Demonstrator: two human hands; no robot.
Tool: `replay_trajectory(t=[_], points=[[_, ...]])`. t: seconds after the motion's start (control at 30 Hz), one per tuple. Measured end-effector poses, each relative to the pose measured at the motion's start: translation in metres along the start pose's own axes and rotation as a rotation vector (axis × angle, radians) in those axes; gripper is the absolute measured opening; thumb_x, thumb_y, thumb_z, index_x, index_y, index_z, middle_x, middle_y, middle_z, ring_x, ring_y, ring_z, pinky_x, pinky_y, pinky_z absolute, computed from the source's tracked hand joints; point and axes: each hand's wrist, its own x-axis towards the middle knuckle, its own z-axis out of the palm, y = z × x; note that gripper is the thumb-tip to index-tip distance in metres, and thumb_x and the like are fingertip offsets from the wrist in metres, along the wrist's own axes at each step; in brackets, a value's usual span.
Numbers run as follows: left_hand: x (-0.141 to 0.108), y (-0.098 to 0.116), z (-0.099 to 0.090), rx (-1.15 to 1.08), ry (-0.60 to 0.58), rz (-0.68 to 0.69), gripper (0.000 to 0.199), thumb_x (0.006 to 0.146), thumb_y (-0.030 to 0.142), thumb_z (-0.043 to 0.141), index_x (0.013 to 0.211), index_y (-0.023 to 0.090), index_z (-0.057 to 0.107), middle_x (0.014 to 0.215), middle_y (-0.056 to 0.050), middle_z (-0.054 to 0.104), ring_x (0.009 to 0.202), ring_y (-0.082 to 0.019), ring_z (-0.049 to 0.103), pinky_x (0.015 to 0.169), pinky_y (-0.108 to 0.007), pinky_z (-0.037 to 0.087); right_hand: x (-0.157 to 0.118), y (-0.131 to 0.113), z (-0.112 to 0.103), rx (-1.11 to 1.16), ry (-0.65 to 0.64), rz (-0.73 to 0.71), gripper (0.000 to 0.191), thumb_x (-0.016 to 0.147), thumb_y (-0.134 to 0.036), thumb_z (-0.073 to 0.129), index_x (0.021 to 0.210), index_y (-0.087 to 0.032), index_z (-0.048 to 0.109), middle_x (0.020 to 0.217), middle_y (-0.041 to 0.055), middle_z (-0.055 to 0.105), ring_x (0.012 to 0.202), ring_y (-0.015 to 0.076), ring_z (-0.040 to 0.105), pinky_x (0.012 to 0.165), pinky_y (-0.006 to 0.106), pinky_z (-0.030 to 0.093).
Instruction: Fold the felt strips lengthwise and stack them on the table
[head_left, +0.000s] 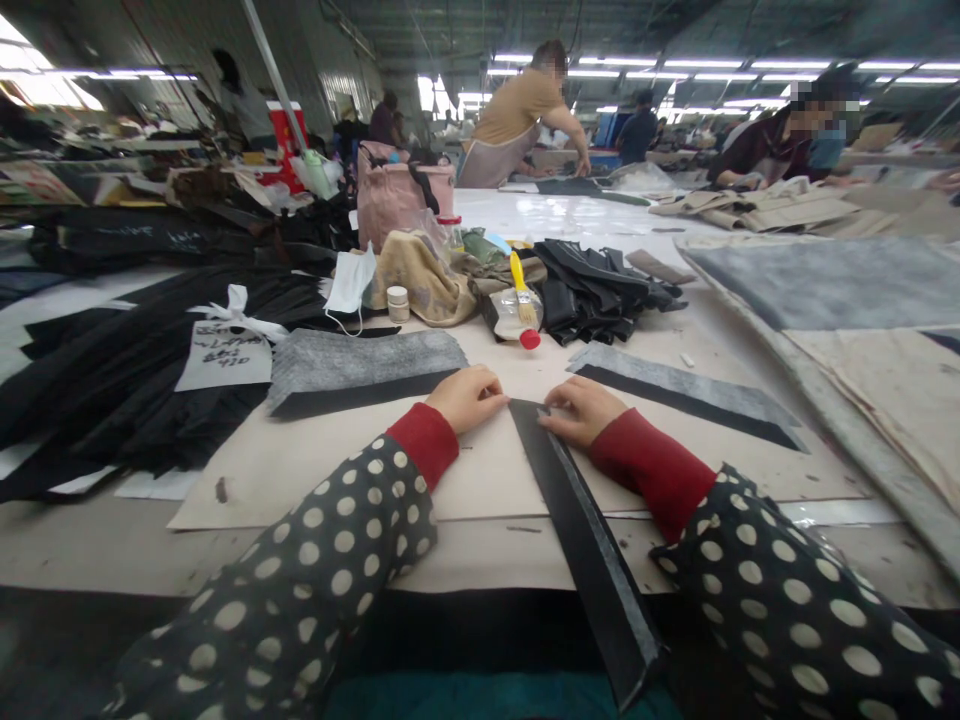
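Observation:
A long black strip [576, 540], with a narrow grey band along its right side, lies lengthwise toward me, its near end hanging past the table's front edge. At its far left corner, the fingertips of my left hand [466, 400] are pinched together on the material. My right hand [589, 412] grips the far right edge with bent fingers, thumb and forefinger close together. A stack of grey-and-black strips [367, 365] lies beyond my left hand. Another grey-and-black piece [686, 392] rests beyond my right hand. Pale board [315, 470] is under both hands.
Black material with a handwritten tag [225, 358] is piled at left. Farther back are a yellow-handled brush [519, 280] on a container, a small jar [397, 304], a face mask [350, 280], black pieces [600, 285] and a pink bag [394, 195]. People work beyond.

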Motion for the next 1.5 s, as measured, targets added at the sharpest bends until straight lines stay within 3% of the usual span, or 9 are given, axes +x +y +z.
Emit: replay_trajectory(t=[0.13, 0.3, 0.53, 0.63, 0.97, 1.17, 1.33, 1.4, 1.5], points=[[0.002, 0.001, 0.007, -0.119, 0.082, 0.015, 0.020, 0.079, 0.024, 0.045, 0.088, 0.014, 0.060, 0.086, -0.005, 0.057, 0.078, -0.014, 0.052, 0.073, -0.026, 0.041, 0.002, -0.002, 0.001, 0.063, -0.036, 0.023, 0.025, 0.067, -0.034, 0.059, 0.079, -0.012, 0.060, 0.075, 0.0065, 0.053, 0.070, 0.0150, 0.048, 0.066, 0.027, 0.039], [0.002, 0.015, 0.015, -0.123, -0.022, 0.198, 0.019, 0.079, 0.022, 0.047, 0.090, 0.016, 0.060, 0.088, -0.004, 0.060, 0.085, -0.015, 0.052, 0.081, -0.028, 0.038, 0.002, -0.008, 0.003, 0.226, -0.036, 0.073, 0.022, 0.063, -0.030, 0.060, 0.077, -0.012, 0.059, 0.071, 0.0033, 0.051, 0.062, 0.0114, 0.045, 0.058, 0.024, 0.038], [-0.001, 0.017, 0.009, -0.352, -0.015, 0.082, 0.014, 0.077, 0.022, 0.048, 0.080, 0.014, 0.060, 0.079, -0.002, 0.058, 0.074, -0.012, 0.052, 0.070, -0.023, 0.041, 0.000, -0.010, -0.007, 0.825, -0.226, 0.307, 0.039, 0.067, -0.047, 0.053, 0.085, -0.013, 0.060, 0.062, 0.0001, 0.054, 0.056, 0.0096, 0.048, 0.055, 0.023, 0.039], [-0.003, 0.017, 0.008, -0.412, -0.029, 0.076, 0.015, 0.076, 0.023, 0.048, 0.080, 0.014, 0.060, 0.078, -0.002, 0.058, 0.072, -0.011, 0.052, 0.068, -0.022, 0.041, -0.001, -0.010, -0.010, 0.908, -0.279, 0.389, 0.045, 0.062, -0.051, 0.058, 0.085, -0.013, 0.063, 0.055, -0.0012, 0.053, 0.050, 0.0083, 0.047, 0.049, 0.022, 0.037], [-0.004, 0.025, 0.008, -0.417, -0.047, 0.114, 0.013, 0.076, 0.019, 0.048, 0.078, 0.013, 0.060, 0.076, -0.002, 0.058, 0.073, -0.011, 0.052, 0.069, -0.022, 0.041, -0.003, -0.014, -0.009, 0.885, -0.321, 0.349, 0.039, 0.060, -0.046, 0.061, 0.081, -0.013, 0.064, 0.059, -0.0014, 0.055, 0.051, 0.0076, 0.047, 0.050, 0.022, 0.039], [-0.004, 0.026, 0.009, -0.416, -0.035, 0.084, 0.014, 0.075, 0.018, 0.048, 0.079, 0.013, 0.061, 0.078, -0.002, 0.059, 0.073, -0.012, 0.052, 0.070, -0.023, 0.041, -0.004, -0.020, -0.002, 0.479, -0.075, 0.135, 0.023, 0.072, -0.033, 0.047, 0.072, -0.013, 0.060, 0.059, 0.0002, 0.053, 0.056, 0.0100, 0.046, 0.054, 0.023, 0.036], [-0.004, 0.027, 0.011, -0.448, -0.040, 0.061, 0.015, 0.075, 0.019, 0.048, 0.079, 0.013, 0.061, 0.078, -0.002, 0.059, 0.074, -0.012, 0.053, 0.071, -0.024, 0.041, -0.002, -0.027, -0.001, 0.225, 0.035, 0.041, 0.018, 0.073, -0.024, 0.043, 0.065, -0.014, 0.056, 0.061, 0.0021, 0.053, 0.059, 0.0115, 0.045, 0.057, 0.024, 0.035], [-0.003, 0.028, 0.011, -0.492, -0.057, 0.021, 0.015, 0.074, 0.020, 0.048, 0.079, 0.013, 0.060, 0.078, -0.002, 0.059, 0.074, -0.012, 0.053, 0.070, -0.023, 0.041, -0.001, -0.027, -0.001, 0.235, 0.060, 0.043, 0.018, 0.072, -0.025, 0.043, 0.062, -0.015, 0.055, 0.060, 0.0018, 0.051, 0.058, 0.0114, 0.044, 0.057, 0.025, 0.034], [-0.003, 0.027, 0.012, -0.627, -0.082, -0.079, 0.017, 0.075, 0.024, 0.048, 0.079, 0.012, 0.059, 0.073, -0.001, 0.058, 0.067, -0.011, 0.052, 0.064, -0.022, 0.042, -0.001, -0.024, 0.000, 0.500, -0.006, 0.160, 0.023, 0.072, -0.035, 0.046, 0.067, -0.015, 0.055, 0.055, -0.0008, 0.048, 0.052, 0.0097, 0.041, 0.051, 0.024, 0.034]])
